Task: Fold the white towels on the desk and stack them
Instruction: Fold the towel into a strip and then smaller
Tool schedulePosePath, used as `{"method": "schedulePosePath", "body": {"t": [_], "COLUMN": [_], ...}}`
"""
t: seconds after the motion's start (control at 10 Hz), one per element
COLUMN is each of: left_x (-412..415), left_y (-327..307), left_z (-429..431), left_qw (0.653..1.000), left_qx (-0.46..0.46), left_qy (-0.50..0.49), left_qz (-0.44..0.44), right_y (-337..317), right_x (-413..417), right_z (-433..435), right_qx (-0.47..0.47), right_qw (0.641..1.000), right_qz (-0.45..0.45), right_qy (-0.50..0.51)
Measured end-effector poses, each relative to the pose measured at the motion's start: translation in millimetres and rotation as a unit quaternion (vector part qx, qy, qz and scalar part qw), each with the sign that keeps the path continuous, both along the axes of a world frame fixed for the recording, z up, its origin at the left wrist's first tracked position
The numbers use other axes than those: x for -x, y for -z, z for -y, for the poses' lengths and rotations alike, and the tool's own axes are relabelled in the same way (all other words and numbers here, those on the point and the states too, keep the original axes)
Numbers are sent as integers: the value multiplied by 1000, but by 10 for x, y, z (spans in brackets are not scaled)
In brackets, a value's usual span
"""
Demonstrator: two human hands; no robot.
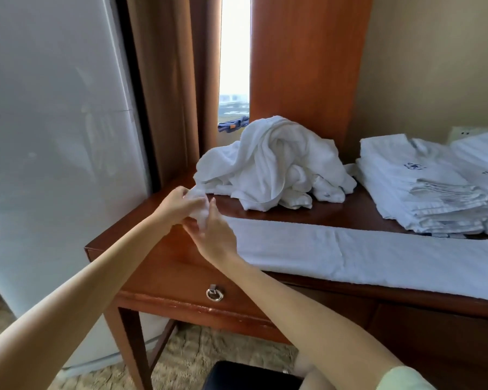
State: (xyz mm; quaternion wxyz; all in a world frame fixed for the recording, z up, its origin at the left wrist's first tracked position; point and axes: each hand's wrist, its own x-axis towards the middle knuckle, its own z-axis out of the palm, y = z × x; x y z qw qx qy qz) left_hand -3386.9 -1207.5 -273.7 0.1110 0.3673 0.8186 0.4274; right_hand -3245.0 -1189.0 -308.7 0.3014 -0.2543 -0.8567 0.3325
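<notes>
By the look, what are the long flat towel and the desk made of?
Towel: likely cotton terry, white and matte; nubby pile, soft creases. Desk: reddish-brown wood or veneer, glossy varnish; sheen on top, finish chipped along the front edge.

1. The towel heap point(273, 161) lies on the tabletop point(335, 213), toward its back and left of centre.
2. The long towel point(364, 254) lies flat along the front edge, before the heap.
3. The folded stack point(423, 190) sits right of the heap, with a second stack point(482, 156) just beside it, further right.
4. The left grip point(181, 205) and right grip point(214, 235) meet at the tabletop's left end, holding the heap's trailing end.
5. A ring pull point(214, 294) hangs on the drawer below the front edge.
6. A stool point(251, 375) stands on the floor in front.
</notes>
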Motion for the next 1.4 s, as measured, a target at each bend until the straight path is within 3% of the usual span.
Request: {"method": "schedulePosePath", "body": {"t": [0.1,0.2,0.3,0.4,0.5,0.6,0.7,0.8,0.9,1.0,1.1,1.2,1.4], "left_x": [-459,-1170,-1839,-2431,-2889,-3141,-3215,-3134,-3029,-2946,-2883,-2887,-3189], "left_y": [-346,-597,-573,-329,43,317,443,471,428,417,478,489,315], "left_z": [-135,-317,-436,-623,-864,-1090,-1197,-1193,-1112,-1052,-1005,-1012,-1207], "left_qw": [993,967,947,914,853,845,840,844,846,845,837,833,804], "left_qx": [-95,-191,-201,-82,22,94,139,118,54,6,73,112,110], "left_qy": [72,167,235,297,318,329,325,317,304,297,293,283,332], "left_qz": [14,3,-85,-263,-413,-410,-411,-416,-434,-445,-456,-462,-481], "right_y": [-312,-667,-890,-923,-819,-507,-228,-100,-145,-250,-236,-126,-112], "right_x": [-177,-667,-1417,-2330,-3332,-4220,-4734,-4860,-4832,-4753,-4673,-4636,-4607], "right_z": [-280,-723,-1081,-1423,-1749,-2132,-2428,-2582,-2620,-2512,-2456,-2446,-2516], "right_qx": [170,320,325,264,208,199,226,199,150,105,98,150,82], "right_qw": [975,920,877,855,837,839,850,876,906,911,916,917,905], "right_qz": [-136,-198,-318,-400,-422,-348,-213,-132,-144,-231,-206,-79,-93], "right_qy": [34,105,155,199,279,367,425,418,368,324,331,362,406]}}
